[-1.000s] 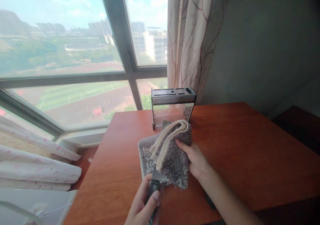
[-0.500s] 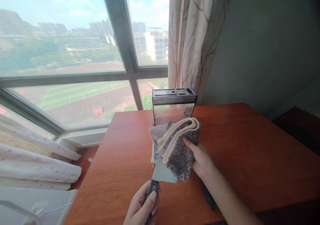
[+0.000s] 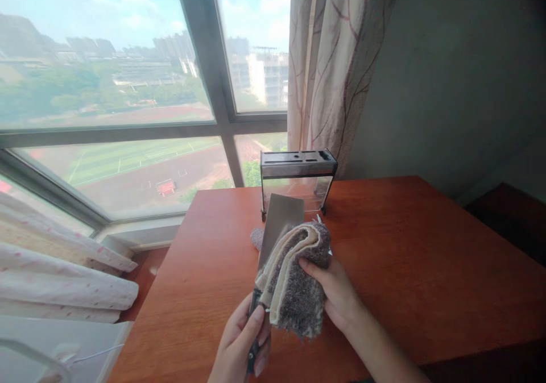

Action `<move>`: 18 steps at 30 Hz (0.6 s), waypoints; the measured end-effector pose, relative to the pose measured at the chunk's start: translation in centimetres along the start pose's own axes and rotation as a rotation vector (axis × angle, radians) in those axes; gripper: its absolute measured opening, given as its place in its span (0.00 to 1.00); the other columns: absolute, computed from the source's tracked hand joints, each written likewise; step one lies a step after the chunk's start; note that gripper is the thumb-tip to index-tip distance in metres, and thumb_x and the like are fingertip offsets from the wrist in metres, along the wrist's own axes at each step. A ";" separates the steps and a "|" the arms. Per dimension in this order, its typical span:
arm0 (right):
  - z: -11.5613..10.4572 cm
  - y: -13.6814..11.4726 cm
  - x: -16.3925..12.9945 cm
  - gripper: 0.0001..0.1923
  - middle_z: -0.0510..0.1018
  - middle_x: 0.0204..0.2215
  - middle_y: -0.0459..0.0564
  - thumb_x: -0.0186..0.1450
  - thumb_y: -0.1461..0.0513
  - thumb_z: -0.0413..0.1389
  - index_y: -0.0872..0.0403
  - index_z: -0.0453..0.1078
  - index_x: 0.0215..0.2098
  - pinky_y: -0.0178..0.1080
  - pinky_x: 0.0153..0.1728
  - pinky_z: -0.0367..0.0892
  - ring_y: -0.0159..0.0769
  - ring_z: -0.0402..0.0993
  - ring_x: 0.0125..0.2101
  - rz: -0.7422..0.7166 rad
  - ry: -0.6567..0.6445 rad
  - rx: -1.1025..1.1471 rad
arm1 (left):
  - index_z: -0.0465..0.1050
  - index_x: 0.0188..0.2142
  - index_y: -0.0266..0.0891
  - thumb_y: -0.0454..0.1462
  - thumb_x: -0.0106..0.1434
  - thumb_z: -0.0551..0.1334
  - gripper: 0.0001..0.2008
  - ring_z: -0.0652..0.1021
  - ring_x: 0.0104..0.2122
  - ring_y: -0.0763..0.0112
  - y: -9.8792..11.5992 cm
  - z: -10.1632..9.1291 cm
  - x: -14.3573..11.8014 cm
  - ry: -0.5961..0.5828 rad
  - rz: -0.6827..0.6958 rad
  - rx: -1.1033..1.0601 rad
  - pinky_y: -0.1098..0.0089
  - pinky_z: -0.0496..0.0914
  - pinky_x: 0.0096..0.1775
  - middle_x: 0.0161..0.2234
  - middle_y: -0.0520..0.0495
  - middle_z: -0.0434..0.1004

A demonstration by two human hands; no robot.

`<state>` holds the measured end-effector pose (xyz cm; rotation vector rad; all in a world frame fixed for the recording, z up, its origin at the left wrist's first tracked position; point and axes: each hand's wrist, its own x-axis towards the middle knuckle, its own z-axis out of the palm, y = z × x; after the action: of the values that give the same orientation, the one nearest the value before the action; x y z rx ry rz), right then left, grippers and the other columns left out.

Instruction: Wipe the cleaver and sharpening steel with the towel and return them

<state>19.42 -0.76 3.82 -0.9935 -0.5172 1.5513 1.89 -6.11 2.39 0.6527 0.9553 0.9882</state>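
Note:
My left hand [image 3: 245, 337] is closed round the black handle of a cleaver [image 3: 279, 215], whose broad steel blade points up and away from me. In my right hand [image 3: 336, 292] is a folded grey-brown cloth [image 3: 301, 300] with a pale backing, gripped with the thumb on top. The cloth lies against the lower part of the blade, near the handle, and hides that part. Another bit of grey cloth [image 3: 256, 238] shows at the blade's left edge; whether it belongs to the same cloth I cannot tell.
A knife block [image 3: 298, 170] with a slotted metal top and clear sides stands farther back on the reddish wooden table [image 3: 396, 252]. Behind the table are a window [image 3: 251, 121] and a patterned curtain [image 3: 328, 59]. More curtain hangs at the lower left.
My right hand has drawn the cloth down the blade toward the handle, baring the blade's upper end. The dark handle on the table near my right wrist no longer shows.

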 end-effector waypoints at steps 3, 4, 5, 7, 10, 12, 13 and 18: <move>-0.2 -0.6 0.6 0.20 0.83 0.37 0.51 0.51 0.60 0.70 0.56 0.74 0.40 0.40 0.39 0.72 0.41 0.80 0.35 -0.015 0.032 0.022 | 0.64 0.34 0.39 0.51 0.60 0.63 0.18 0.54 0.12 0.86 -0.2 -0.5 -0.3 -0.030 0.003 -0.009 0.82 0.54 0.13 0.18 0.60 0.58; -0.3 -0.9 0.9 0.19 0.83 0.37 0.51 0.51 0.60 0.70 0.56 0.74 0.40 0.40 0.39 0.72 0.41 0.80 0.35 -0.018 0.047 0.032 | 0.64 0.34 0.39 0.51 0.60 0.63 0.18 0.53 0.11 0.86 -0.3 -0.7 -0.4 -0.038 0.001 -0.006 0.82 0.53 0.13 0.18 0.60 0.58; -0.4 -1.1 1.1 0.19 0.84 0.36 0.51 0.51 0.60 0.70 0.56 0.74 0.40 0.40 0.39 0.72 0.41 0.80 0.34 -0.020 0.064 0.043 | 0.64 0.34 0.39 0.51 0.60 0.63 0.18 0.53 0.12 0.86 -0.4 -1.0 -0.6 -0.041 -0.006 0.000 0.82 0.53 0.13 0.18 0.59 0.58; -0.7 -1.4 1.5 0.20 0.84 0.35 0.51 0.51 0.59 0.70 0.56 0.74 0.40 0.42 0.39 0.73 0.42 0.80 0.34 -0.016 0.089 0.068 | 0.64 0.34 0.39 0.51 0.59 0.64 0.18 0.54 0.12 0.86 -0.5 -1.5 -0.9 -0.038 -0.022 0.016 0.82 0.53 0.13 0.18 0.59 0.58; -1.1 -1.6 1.6 0.21 0.83 0.34 0.51 0.51 0.60 0.70 0.56 0.74 0.41 0.43 0.39 0.73 0.42 0.80 0.34 0.001 0.095 0.121 | 0.64 0.35 0.40 0.51 0.59 0.64 0.18 0.54 0.12 0.85 -0.6 -1.9 -1.1 -0.016 -0.026 0.033 0.81 0.53 0.13 0.19 0.59 0.58; -1.2 -1.7 1.6 0.20 0.84 0.34 0.51 0.52 0.61 0.69 0.56 0.74 0.42 0.43 0.40 0.73 0.42 0.80 0.34 0.014 0.080 0.155 | 0.64 0.35 0.40 0.51 0.59 0.64 0.19 0.54 0.12 0.85 -0.4 -2.1 -1.0 0.011 -0.008 0.033 0.81 0.53 0.13 0.19 0.59 0.58; -1.2 -1.8 1.5 0.19 0.84 0.35 0.50 0.52 0.61 0.69 0.56 0.74 0.42 0.43 0.40 0.73 0.42 0.80 0.35 0.023 0.071 0.169 | 0.64 0.35 0.40 0.51 0.58 0.64 0.19 0.54 0.12 0.85 -0.3 -2.2 -1.0 0.027 0.001 0.032 0.81 0.53 0.13 0.19 0.59 0.58; -1.3 -2.3 1.4 0.15 0.84 0.35 0.50 0.55 0.62 0.66 0.56 0.75 0.41 0.42 0.44 0.72 0.42 0.80 0.39 0.098 0.048 0.232 | 0.65 0.37 0.39 0.48 0.59 0.65 0.17 0.56 0.13 0.84 0.5 -2.7 -0.7 0.070 0.017 0.022 0.81 0.53 0.14 0.19 0.59 0.58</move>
<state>21.87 0.85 4.48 -0.8855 -0.2509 1.6285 -0.92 -6.40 1.83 0.6486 1.0252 1.0224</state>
